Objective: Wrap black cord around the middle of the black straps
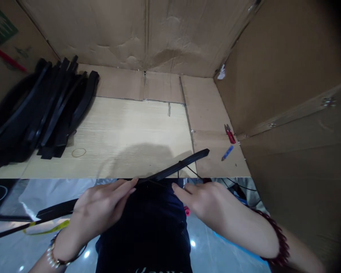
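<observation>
Left hand (99, 208) pinching a black rubber strip (176, 169) — right hand (208, 204) spread, just beside it

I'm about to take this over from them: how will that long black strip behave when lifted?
Probably fairly stiff: the black strip runs nearly straight past the left hand, its far end unsupported. Being slim, it is likely light for its length. The curved strips piled nearby hint that it may flex rather than snap.

Long flat black strip (173, 171), slanting up rightward across the torso, thin black cord (193, 171) looped near its middle
</observation>
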A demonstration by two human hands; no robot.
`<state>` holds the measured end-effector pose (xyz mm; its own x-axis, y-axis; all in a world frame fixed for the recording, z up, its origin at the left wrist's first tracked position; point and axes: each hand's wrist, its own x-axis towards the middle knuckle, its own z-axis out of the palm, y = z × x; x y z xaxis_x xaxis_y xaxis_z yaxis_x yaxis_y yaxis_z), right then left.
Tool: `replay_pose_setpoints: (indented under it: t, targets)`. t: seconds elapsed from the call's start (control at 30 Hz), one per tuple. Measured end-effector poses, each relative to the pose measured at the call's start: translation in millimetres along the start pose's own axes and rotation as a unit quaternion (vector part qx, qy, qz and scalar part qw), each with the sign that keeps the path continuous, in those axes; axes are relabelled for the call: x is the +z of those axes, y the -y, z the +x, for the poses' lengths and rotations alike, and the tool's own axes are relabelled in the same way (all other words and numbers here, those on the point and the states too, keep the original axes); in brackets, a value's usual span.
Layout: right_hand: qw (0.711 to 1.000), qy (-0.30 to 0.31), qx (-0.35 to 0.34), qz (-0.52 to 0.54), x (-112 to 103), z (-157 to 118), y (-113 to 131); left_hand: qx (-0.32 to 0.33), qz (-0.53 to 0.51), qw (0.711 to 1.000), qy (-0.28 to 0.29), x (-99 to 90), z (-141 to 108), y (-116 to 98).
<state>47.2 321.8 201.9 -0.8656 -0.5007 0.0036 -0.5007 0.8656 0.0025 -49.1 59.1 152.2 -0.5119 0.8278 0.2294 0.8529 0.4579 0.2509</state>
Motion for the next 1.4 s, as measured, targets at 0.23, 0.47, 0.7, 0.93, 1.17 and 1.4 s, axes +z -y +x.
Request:
replay_pose_setpoints:
  t: [0.23, 0.47, 0.7, 0.93, 1.17, 1.4]
  targets:
    - [0.997, 0.029, -0.060, -0.025, -18.7, -19.6, -26.1, 0.079, -0.001, 0.997, 0.022, -3.0, -5.5, 8.5]
    - [0.996, 0.027, -0.088, -0.018, -28.2, -30.8, -17.5, 0.059, 0.059, 0.997, -0.002, -3.3, -2.6, 9.7]
    - [0.976, 0.046, -0.208, -0.053, -32.9, -13.6, 12.6, 0.052, 0.044, 0.997, 0.047, 12.6, 5.7, 7.7]
    - [0.975, 0.037, -0.218, 0.003, -31.3, -12.5, 20.4, 0.018, 0.037, 0.999, -0.019, 27.8, 11.1, -5.0]
    - [0.988, 0.041, -0.115, 0.094, -22.7, -5.4, 9.9, 0.013, 0.050, 0.998, -0.033, 27.4, 20.1, 0.6]
    - [0.986, 0.016, -0.009, 0.163, 5.4, -5.1, -5.8, -0.031, 0.107, 0.990, -0.086, 19.6, 25.2, 8.4]
